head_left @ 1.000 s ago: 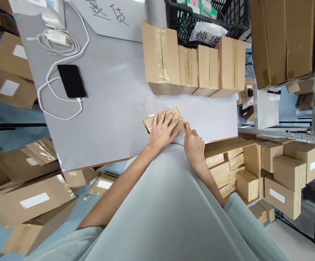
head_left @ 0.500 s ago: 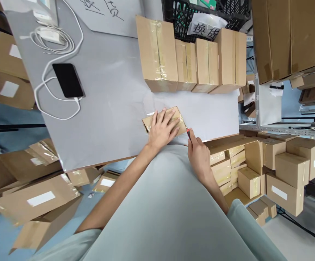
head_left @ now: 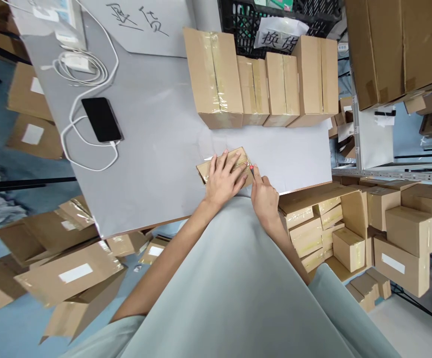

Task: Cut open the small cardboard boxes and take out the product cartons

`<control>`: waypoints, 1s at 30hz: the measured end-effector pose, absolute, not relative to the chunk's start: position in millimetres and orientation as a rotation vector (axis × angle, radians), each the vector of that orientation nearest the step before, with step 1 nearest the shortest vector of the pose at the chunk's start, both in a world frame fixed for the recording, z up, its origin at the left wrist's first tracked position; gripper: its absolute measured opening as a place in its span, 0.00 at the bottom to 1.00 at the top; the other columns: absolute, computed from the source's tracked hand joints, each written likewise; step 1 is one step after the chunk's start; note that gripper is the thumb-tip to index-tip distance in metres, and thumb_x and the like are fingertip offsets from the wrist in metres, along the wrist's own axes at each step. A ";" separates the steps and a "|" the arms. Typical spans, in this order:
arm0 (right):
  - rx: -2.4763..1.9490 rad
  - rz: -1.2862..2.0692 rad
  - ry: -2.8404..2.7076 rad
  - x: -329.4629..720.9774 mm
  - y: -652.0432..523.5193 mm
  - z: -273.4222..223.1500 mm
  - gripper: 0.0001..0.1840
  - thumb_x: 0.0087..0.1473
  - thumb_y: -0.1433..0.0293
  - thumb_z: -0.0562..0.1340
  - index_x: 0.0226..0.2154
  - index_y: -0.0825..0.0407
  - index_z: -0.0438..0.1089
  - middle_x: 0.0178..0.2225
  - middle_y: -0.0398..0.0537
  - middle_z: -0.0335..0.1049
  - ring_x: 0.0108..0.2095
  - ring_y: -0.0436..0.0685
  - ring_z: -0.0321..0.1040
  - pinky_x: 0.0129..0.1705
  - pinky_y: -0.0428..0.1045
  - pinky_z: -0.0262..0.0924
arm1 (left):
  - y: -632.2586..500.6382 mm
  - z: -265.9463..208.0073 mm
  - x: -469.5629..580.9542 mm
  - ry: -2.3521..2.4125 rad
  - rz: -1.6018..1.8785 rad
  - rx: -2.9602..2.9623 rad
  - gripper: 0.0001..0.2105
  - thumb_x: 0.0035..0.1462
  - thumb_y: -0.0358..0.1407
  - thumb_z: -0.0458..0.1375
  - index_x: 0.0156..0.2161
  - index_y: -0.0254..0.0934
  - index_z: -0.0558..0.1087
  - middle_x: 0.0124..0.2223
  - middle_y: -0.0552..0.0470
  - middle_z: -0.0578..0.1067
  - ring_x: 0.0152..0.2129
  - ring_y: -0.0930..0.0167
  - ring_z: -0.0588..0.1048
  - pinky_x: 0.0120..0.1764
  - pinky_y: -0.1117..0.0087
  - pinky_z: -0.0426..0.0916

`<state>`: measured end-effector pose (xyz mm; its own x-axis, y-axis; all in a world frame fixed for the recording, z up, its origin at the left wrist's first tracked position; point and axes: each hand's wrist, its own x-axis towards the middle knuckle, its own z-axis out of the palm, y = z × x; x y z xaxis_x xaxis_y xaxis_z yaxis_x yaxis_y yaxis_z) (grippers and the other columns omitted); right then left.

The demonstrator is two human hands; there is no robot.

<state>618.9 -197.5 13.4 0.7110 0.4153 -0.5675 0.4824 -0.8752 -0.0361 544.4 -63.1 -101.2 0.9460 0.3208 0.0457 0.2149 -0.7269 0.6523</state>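
Note:
A small flat cardboard box with clear tape lies at a slant near the table's front edge. My left hand rests flat on top of it, fingers spread. Closed around a slim tool with a red-and-black handle, my right hand is at the box's right end. The tool's tip is at or against that taped end; whether it is inside the box I cannot tell. Most of the handle is hidden in my fist.
Taped cardboard boxes stand in a row at the back, before a black crate. A phone on a white cable lies left. An open carton holding several boxes is below right. More cartons lie on the floor at left.
My right hand has moved up and left with the tool, closer to the box's right end. My left hand stays on the box. The whole view has shifted slightly.

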 end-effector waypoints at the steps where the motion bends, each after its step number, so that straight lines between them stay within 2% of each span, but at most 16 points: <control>1: 2.791 -0.872 0.722 616.4 -197.7 12.7 0.33 0.83 0.69 0.45 0.84 0.42 0.45 0.58 0.57 0.78 0.46 0.58 0.83 0.48 0.48 0.73 | -63.5 -101.2 544.4 0.375 0.201 2.411 0.21 0.75 0.46 0.56 0.68 0.50 0.78 0.79 0.47 0.67 0.80 0.47 0.56 0.79 0.31 0.43; 7: 2.776 -0.842 0.694 617.2 -189.3 12.3 0.35 0.82 0.70 0.46 0.84 0.41 0.45 0.57 0.58 0.77 0.46 0.58 0.84 0.47 0.49 0.75 | -66.7 -102.9 545.3 0.396 0.231 2.427 0.21 0.76 0.46 0.55 0.67 0.48 0.79 0.79 0.46 0.68 0.80 0.47 0.56 0.78 0.31 0.45; 17: 2.715 -0.883 0.615 600.9 -228.9 19.5 0.35 0.79 0.73 0.50 0.82 0.42 0.52 0.53 0.57 0.82 0.42 0.59 0.85 0.45 0.50 0.75 | -68.3 -103.8 543.1 0.360 0.241 2.417 0.20 0.76 0.47 0.55 0.66 0.51 0.79 0.78 0.48 0.69 0.79 0.50 0.60 0.78 0.34 0.49; 21: 2.859 -0.952 0.629 594.0 -251.8 28.3 0.32 0.80 0.70 0.51 0.80 0.46 0.57 0.52 0.56 0.84 0.47 0.61 0.85 0.51 0.51 0.74 | -65.1 -104.8 543.6 0.351 0.226 2.404 0.20 0.76 0.47 0.55 0.67 0.52 0.79 0.79 0.48 0.68 0.80 0.50 0.59 0.79 0.34 0.47; 24: 3.157 -0.904 0.665 601.1 -270.5 22.8 0.30 0.80 0.65 0.51 0.78 0.47 0.61 0.60 0.57 0.83 0.56 0.63 0.83 0.57 0.54 0.73 | -60.3 -101.9 542.0 0.330 0.202 2.417 0.21 0.77 0.48 0.55 0.68 0.52 0.78 0.79 0.48 0.68 0.80 0.51 0.59 0.79 0.35 0.46; 26: 3.364 -0.795 0.579 615.1 -279.6 3.7 0.27 0.78 0.59 0.54 0.72 0.50 0.69 0.58 0.59 0.84 0.55 0.65 0.83 0.56 0.55 0.74 | -55.1 -101.1 535.8 0.315 0.198 2.436 0.22 0.77 0.50 0.55 0.68 0.52 0.78 0.79 0.48 0.67 0.80 0.51 0.59 0.80 0.37 0.46; 27: 3.444 -0.767 0.500 624.4 -281.9 -10.8 0.26 0.77 0.56 0.55 0.65 0.52 0.74 0.53 0.59 0.85 0.52 0.66 0.83 0.53 0.55 0.75 | -51.6 -101.8 530.4 0.312 0.205 2.447 0.22 0.77 0.50 0.54 0.68 0.51 0.78 0.79 0.47 0.67 0.80 0.52 0.59 0.80 0.37 0.47; 28: 3.505 -0.777 0.400 634.6 -282.2 -27.7 0.25 0.75 0.52 0.58 0.56 0.53 0.78 0.45 0.58 0.86 0.45 0.66 0.84 0.48 0.55 0.76 | -47.3 -103.7 523.2 0.317 0.220 2.457 0.23 0.77 0.51 0.54 0.69 0.50 0.77 0.79 0.46 0.67 0.80 0.52 0.59 0.80 0.38 0.47; 30: 3.598 -0.967 0.224 654.8 -276.2 -65.1 0.25 0.73 0.51 0.58 0.45 0.55 0.77 0.31 0.51 0.81 0.31 0.60 0.79 0.37 0.51 0.74 | -36.6 -110.4 503.6 0.348 0.264 2.470 0.25 0.76 0.52 0.55 0.70 0.48 0.76 0.79 0.43 0.68 0.79 0.51 0.60 0.79 0.37 0.48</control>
<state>654.8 -276.2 -65.1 0.8706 0.2500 -0.4237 -0.0386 -0.8240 -0.5653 503.6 -36.6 -110.4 0.9452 0.3090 0.1054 0.1843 -0.7715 0.6089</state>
